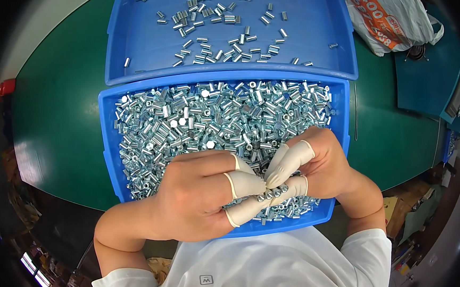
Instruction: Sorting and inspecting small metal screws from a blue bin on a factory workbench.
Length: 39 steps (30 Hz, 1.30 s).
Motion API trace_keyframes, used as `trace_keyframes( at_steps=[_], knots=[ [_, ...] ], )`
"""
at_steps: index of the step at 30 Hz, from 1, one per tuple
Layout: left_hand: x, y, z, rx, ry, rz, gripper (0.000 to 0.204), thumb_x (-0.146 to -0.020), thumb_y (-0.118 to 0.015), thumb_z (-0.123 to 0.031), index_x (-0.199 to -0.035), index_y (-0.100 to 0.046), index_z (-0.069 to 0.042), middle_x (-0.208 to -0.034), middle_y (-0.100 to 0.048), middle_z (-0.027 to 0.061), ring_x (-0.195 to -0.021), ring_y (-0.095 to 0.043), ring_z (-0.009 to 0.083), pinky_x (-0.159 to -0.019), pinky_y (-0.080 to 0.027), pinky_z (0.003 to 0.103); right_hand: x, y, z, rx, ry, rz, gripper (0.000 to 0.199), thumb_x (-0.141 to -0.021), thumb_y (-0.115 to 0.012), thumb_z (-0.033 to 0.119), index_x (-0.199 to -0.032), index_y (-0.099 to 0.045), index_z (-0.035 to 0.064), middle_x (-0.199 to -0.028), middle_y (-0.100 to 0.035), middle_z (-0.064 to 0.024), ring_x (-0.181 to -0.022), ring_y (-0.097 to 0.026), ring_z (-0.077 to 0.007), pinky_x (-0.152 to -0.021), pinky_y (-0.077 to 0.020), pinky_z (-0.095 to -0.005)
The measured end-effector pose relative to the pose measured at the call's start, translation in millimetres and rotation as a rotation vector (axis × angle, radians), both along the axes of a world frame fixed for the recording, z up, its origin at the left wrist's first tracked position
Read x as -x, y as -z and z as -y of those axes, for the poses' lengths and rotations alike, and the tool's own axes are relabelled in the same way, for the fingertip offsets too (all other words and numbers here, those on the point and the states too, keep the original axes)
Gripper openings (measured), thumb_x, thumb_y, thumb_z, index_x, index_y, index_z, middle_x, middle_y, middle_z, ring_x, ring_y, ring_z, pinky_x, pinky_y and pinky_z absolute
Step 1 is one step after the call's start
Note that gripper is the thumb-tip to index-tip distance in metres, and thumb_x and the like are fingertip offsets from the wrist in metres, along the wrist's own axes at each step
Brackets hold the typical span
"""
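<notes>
My left hand (193, 196) and my right hand (319, 161) meet fingertip to fingertip over the near part of a blue bin (110, 146). White finger cots cover the thumbs and some fingers of both. Pinched between the fingertips is a short row of several small silver metal pieces (272, 194), side by side. My left fingers close on the row's left end, my right thumb and finger on its right end. Beneath the hands, the bin is filled with loose short silver hexagonal metal pieces (212, 115), some showing a hole in the end. The hands hide part of them.
A second blue tray (143, 48) lies against the bin's far edge, with similar pieces scattered in it. Both rest on a green table (58, 123). A white plastic bag with orange print (391, 9) lies at the far right, and a red object (7, 87) at the far left.
</notes>
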<state>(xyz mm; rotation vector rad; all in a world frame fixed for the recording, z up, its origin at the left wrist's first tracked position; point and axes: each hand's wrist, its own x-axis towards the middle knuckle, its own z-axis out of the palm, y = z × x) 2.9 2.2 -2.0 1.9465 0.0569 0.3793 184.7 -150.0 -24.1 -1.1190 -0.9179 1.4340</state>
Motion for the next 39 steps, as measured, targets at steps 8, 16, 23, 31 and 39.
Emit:
trace_keyframes(
  at_steps=[8, 16, 23, 31, 39],
  knots=[
    [1.3, -0.1, 0.4, 0.047, 0.009, -0.044, 0.022, -0.068, -0.084, -0.006, -0.084, -0.069, -0.004, -0.074, -0.068, 0.0083, -0.060, -0.067, 0.0189, -0.049, -0.052, 0.027, -0.1, -3.3, -2.4, 0.022, -0.015, -0.018, 0.021, -0.067, -0.086, -0.002, -0.083, -0.073, -0.0015, -0.084, -0.072, -0.0165, -0.076, -0.072, -0.0229, -0.068, -0.0569, -0.0298],
    [2.7, -0.3, 2.5, 0.043, -0.006, -0.014, 0.022, -0.068, -0.084, -0.006, -0.083, -0.068, -0.004, -0.074, -0.068, 0.0083, -0.060, -0.067, 0.0192, -0.048, -0.052, 0.027, -0.2, -1.1, -2.9, -0.019, -0.034, 0.007, 0.021, -0.067, -0.087, 0.002, -0.082, -0.072, -0.0010, -0.082, -0.072, -0.0160, -0.074, -0.072, -0.0226, -0.065, -0.0562, -0.0285],
    [1.0, 2.4, 1.4, 0.031, 0.016, -0.009, 0.022, -0.067, -0.085, -0.006, -0.082, -0.068, -0.004, -0.074, -0.067, 0.0074, -0.059, -0.066, 0.0194, -0.049, -0.052, 0.027, -1.0, 1.1, -2.7, -0.061, -0.024, 0.031, 0.020, -0.068, -0.087, 0.004, -0.081, -0.073, 0.0002, -0.081, -0.072, -0.0157, -0.073, -0.072, -0.0227, -0.064, -0.0560, -0.0281],
    [-1.8, 5.4, 1.1, 0.032, 0.025, 0.060, 0.023, -0.066, -0.085, -0.004, -0.082, -0.068, -0.003, -0.073, -0.066, 0.0084, -0.059, -0.066, 0.0205, -0.051, -0.053, 0.028, -0.9, 0.5, -3.2, -0.063, -0.011, 0.044, 0.018, -0.069, -0.087, 0.005, -0.080, -0.073, 0.0005, -0.081, -0.072, -0.0157, -0.073, -0.072, -0.0230, -0.065, -0.0562, -0.0287],
    [-0.6, 3.2, -0.2, 0.030, 0.042, 0.033, 0.024, -0.066, -0.085, -0.004, -0.083, -0.068, -0.004, -0.074, -0.066, 0.0077, -0.060, -0.066, 0.0195, -0.051, -0.052, 0.027, -1.5, -3.0, -2.6, -0.036, -0.037, 0.077, 0.019, -0.068, -0.087, 0.003, -0.081, -0.073, 0.0007, -0.082, -0.073, -0.0151, -0.075, -0.073, -0.0227, -0.067, -0.0565, -0.0288]
  ],
)
